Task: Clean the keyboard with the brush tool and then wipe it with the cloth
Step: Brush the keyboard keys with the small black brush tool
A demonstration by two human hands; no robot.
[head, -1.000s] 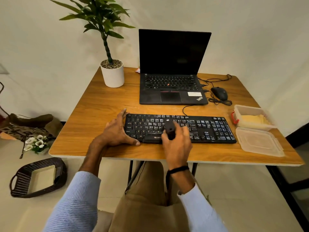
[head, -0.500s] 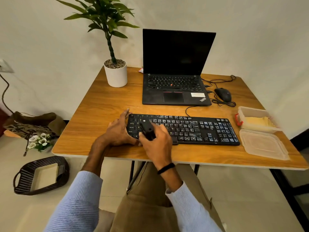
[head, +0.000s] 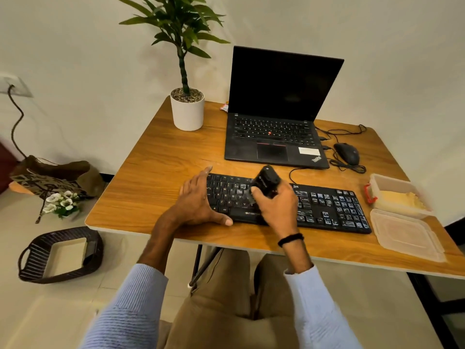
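Two grips: the right hand (head: 279, 210) curls round the seemingly light, rigid brush tool (head: 267, 181) at mid-body; the left hand (head: 196, 202), fingers straight, steadies the keyboard (head: 327, 210).

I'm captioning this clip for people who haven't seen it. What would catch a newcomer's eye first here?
The two hands at the near edge of the table draw the eye first: the right hand grips a black brush tool over the left half of the black keyboard, while the left hand rests on its left end. Behind them, an open laptop with a dark screen stands beside a potted plant.
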